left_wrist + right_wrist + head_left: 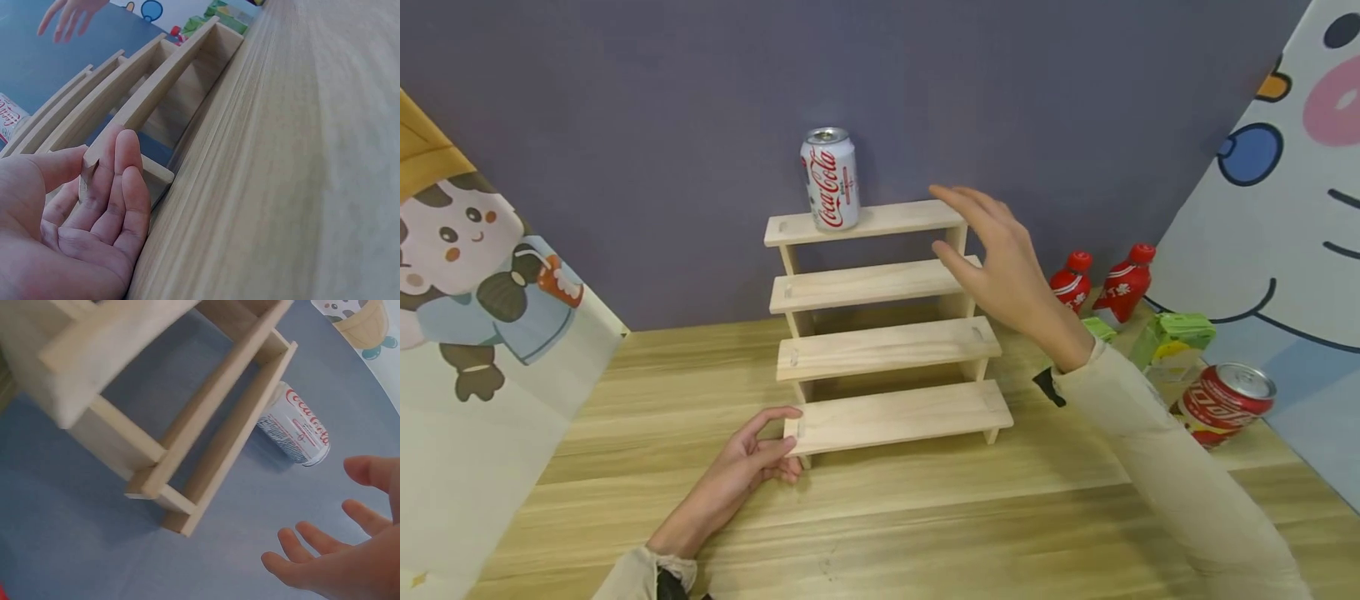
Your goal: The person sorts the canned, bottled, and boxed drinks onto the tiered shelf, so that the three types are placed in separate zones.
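Observation:
A pale wooden stepped shelf (891,350) with several tiers stands against the dark back wall. My left hand (748,462) grips the left end of its lowest tier. In the left wrist view the thumb and fingers of that hand (94,219) lie about the board's corner. A white Coca-Cola can (831,179) stands upright on the left part of the top tier. To the right of that tier, my right hand (1000,258) hovers with fingers spread and nothing in them. The right wrist view has the can (297,425) apart from the right hand (344,550).
On the right of the wooden table (700,367) stand two red bottles (1123,283), green cartons (1172,342) and a red can (1225,404). Cartoon-printed panels (1315,192) border the table on both sides. My right sleeve passes in front of some of these items.

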### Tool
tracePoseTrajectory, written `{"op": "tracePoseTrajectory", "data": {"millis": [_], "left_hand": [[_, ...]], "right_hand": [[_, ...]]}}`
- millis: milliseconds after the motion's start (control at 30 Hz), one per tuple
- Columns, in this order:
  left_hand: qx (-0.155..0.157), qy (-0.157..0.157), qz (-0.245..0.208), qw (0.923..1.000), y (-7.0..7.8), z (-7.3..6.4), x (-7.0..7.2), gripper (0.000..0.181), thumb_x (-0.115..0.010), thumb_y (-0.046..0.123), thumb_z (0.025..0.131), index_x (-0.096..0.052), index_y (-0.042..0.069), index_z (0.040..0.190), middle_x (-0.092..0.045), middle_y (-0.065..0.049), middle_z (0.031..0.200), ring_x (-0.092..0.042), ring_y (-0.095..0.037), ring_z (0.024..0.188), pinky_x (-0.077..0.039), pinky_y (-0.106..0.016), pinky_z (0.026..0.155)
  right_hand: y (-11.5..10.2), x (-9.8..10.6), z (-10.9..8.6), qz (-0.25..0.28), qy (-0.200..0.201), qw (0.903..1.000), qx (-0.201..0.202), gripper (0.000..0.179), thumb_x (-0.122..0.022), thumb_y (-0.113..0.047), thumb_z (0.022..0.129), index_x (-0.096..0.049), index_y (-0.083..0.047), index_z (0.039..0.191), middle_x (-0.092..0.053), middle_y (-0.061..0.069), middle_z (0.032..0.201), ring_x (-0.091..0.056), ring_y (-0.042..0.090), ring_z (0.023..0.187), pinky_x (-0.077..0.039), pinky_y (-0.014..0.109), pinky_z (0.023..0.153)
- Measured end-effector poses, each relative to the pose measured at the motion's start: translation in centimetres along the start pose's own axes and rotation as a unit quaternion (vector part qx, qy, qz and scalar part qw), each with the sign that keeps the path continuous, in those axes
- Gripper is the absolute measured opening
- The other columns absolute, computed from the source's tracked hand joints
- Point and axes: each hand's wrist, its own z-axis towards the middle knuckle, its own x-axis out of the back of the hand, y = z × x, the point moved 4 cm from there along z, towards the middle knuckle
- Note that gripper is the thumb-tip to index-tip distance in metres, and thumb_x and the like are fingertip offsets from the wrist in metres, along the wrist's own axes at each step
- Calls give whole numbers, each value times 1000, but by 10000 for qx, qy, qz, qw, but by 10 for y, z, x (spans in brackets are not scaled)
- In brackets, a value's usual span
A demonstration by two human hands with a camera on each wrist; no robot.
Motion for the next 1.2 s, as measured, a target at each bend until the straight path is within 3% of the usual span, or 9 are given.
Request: {"op": "tracePoseTrajectory", "data": {"millis": [467,1200], "left_hand": [[-17,12,-46,10000,1,2,1,50,-55,17,103,-35,8,148,-73,-8,82,-70,-19,80,-60,-37,79],[-64,-23,-36,10000,-1,1,1,50,-54,15,104,-34,7,149,-73,-6,82,-70,-18,80,-60,-37,79]], "right_hand": [[7,22,-61,-474,-23,9988,-139,57,-74,-5,87,-57,-14,141,-53,15,143,-46,36,133,-46,62,96],[20,62,-144,-1183,-525,9897,-612,67,-80,-3,80,-56,-13,142,-52,17,141,-45,39,129,-45,63,94]]}}
